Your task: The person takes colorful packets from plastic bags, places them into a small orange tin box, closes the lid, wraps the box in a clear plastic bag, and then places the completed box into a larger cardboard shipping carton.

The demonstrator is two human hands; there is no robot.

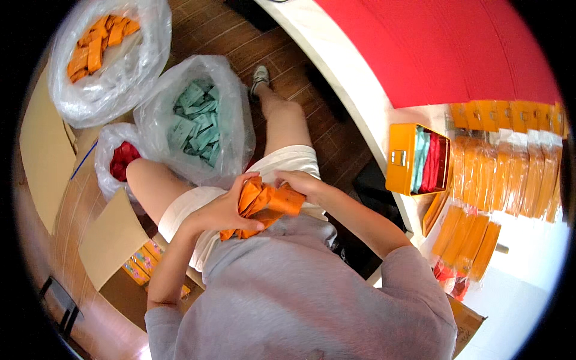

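Over my lap, several orange packets (258, 199) are gathered between my two hands. My left hand (225, 211) curls round the bunch from the left, its thumb at the lower side and its fingertips at the top. At the right end my right hand (301, 183) grips one flat orange packet, its fingers partly hidden behind it. In front of my knees stands a clear plastic bag of green packets (197, 123). A yellow box (403, 158) lies open on the table to my right, with green and red packets standing in rows inside it.
A bag of orange packets (95, 51) stands far left, and a smaller bag of red packets (123, 161) by my left knee. An open carton (114, 249) sits left of me. Plastic-wrapped orange bundles (504, 174) crowd the table beside a red cloth (444, 48).
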